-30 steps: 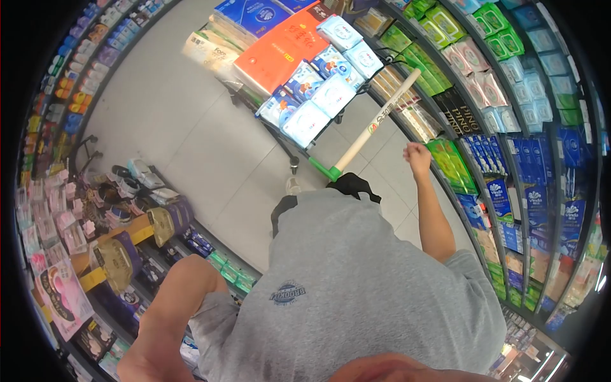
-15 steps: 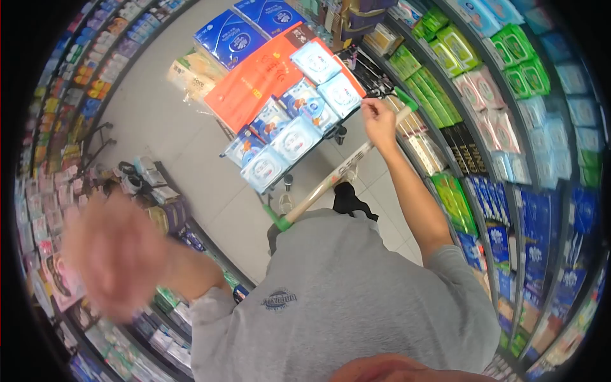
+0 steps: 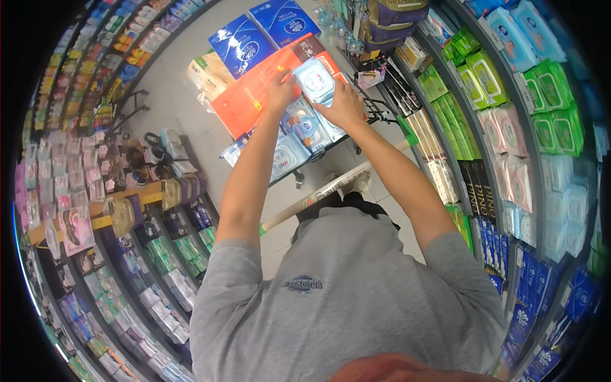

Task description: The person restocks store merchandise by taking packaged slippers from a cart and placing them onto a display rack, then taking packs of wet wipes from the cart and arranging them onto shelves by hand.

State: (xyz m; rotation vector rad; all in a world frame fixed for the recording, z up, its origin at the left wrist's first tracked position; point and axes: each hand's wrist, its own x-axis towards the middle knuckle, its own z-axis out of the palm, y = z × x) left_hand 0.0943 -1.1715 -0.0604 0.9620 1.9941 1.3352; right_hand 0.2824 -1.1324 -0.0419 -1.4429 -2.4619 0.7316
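A white and light-blue pack of wet wipes (image 3: 313, 80) sits between my hands, at the near right end of a big orange pack (image 3: 238, 105) on the loaded cart. My left hand (image 3: 280, 93) has its fingers at the pack's left edge, over the orange pack. On the right side, my right hand (image 3: 344, 107) grips the same pack, thumb along its lower edge. Closer to me lie more wipes packs (image 3: 287, 155), partly covered by my forearms. Behind the orange pack are blue tissue packs (image 3: 242, 48) and a beige pack (image 3: 207, 75).
The cart's handlebar (image 3: 321, 193) with green ends crosses in front of my body. Shelves of wipes (image 3: 554, 83) and tissues rise on the right. On the left stand shelves with hanging small goods (image 3: 63, 172). Tiled floor (image 3: 168, 102) shows beyond the cart.
My left hand has come from the far left onto the cart load. My right hand has left the handlebar area and taken hold of the wipes pack.
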